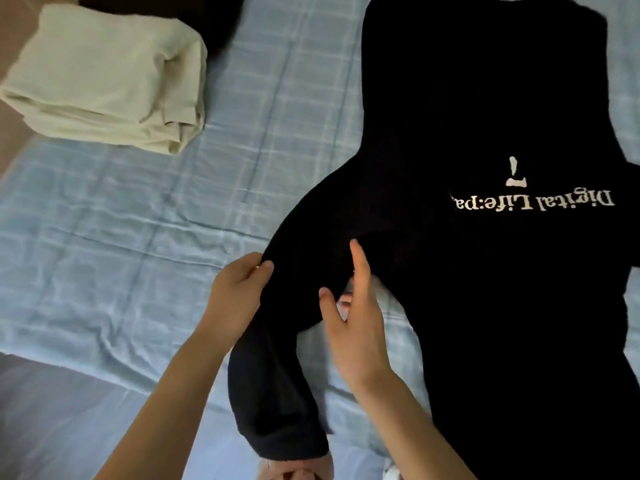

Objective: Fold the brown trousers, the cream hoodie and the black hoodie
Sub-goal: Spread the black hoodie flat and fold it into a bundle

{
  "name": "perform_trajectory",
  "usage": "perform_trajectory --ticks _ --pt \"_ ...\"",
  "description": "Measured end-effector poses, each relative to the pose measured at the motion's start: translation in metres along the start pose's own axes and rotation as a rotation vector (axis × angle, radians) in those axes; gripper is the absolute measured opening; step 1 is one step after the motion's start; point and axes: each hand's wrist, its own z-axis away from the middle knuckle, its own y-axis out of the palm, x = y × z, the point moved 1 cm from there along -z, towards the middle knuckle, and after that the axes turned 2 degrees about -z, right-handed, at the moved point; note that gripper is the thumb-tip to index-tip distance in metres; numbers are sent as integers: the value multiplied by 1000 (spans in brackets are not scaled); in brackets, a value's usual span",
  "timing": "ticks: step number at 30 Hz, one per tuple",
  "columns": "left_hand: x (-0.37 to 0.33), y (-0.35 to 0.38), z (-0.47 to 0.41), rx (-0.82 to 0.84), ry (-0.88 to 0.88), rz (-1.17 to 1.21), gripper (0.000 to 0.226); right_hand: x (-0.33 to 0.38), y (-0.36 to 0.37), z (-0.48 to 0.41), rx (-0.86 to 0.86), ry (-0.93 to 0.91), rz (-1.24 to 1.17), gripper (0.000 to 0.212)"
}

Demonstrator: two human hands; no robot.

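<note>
From the head camera, the black hoodie (485,116) lies spread flat on the right half of a bed with a pale blue checked sheet (138,237). Its white lettering (533,202) faces up, and its hood end points away from the person. One sleeve (277,393) runs down over the near edge of the bed. The left hand (235,299) grasps that sleeve's outer edge, fingers curled under and thumb on top. The right hand (360,327) is stretched out with straight fingers pressing the cloth by the armpit. The cream hoodie (104,81) sits folded at the far left corner, well apart from the black one. A dark bundle (166,12) just behind it may be the trousers, but it is too dark to tell. The sleeve looks like the next part to fold across the body. The main risk is that its hanging cuff drags on the bed edge, so the sleeve twists or lands crooked. A hard pull by the left hand could also slide the whole body sideways and wrinkle it, as only the flat right hand pins it. The sheet between the two hoodies is open, giving room to swing the sleeve. The hoodie's right side runs out of view, so the room there cannot be judged.
</note>
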Motion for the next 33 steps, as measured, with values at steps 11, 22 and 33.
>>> perform_trajectory --ticks 11,22,33 --pt "27 -89 -33 261 -126 -232 32 23 125 25 -279 219 -114 61" --pt "34 -177 -87 -45 -35 -565 40 50 197 3 -164 180 -212 42" --pt "61 -244 -55 27 -115 -878 17 51 196 19 23 -98 -37 40"
